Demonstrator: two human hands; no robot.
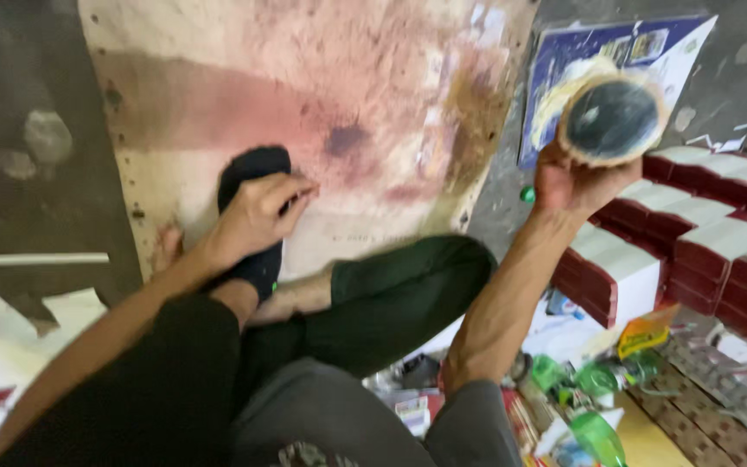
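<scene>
My right hand is raised at the right and grips a thick roll of tan tape, its dark core facing me. My left hand rests on my black-socked foot, fingers curled with something thin and dark pinched between them; I cannot tell what it is. The foot lies on a stained pinkish wooden board. My legs in dark trousers are crossed below.
Rows of red-and-white boxes are stacked at the right. Below them lie green plastic bottles, wrappers and small packs. A blue-and-white printed sheet lies behind the tape roll. A white bar lies at the left on the dark floor.
</scene>
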